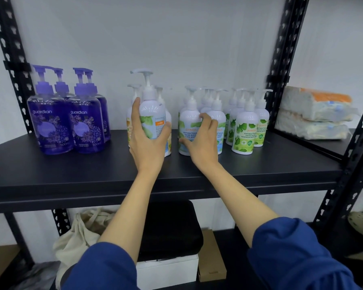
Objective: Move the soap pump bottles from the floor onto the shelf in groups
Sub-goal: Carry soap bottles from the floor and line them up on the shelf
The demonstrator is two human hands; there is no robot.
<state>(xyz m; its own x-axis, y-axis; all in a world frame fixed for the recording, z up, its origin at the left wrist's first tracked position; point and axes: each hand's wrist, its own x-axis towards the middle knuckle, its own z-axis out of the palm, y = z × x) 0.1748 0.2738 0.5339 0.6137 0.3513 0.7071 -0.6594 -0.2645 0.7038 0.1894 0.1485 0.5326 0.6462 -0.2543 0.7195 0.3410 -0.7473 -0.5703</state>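
A black metal shelf (pixel 71 174) stands against a white wall, with wrapped packs (pixel 314 114) far right of the hands and a black case (pixel 170 227) below the arms. The left hand (pixel 149 141) grips a white pump bottle (pixel 152 109) with a green leaf label, raised above the bottles behind it. The right hand (pixel 199 143) curls around a standing mint bottle (pixel 190 126). Four purple bottles (pixel 67 116) stand left of both hands; green-labelled bottles (pixel 246 126) right of them.
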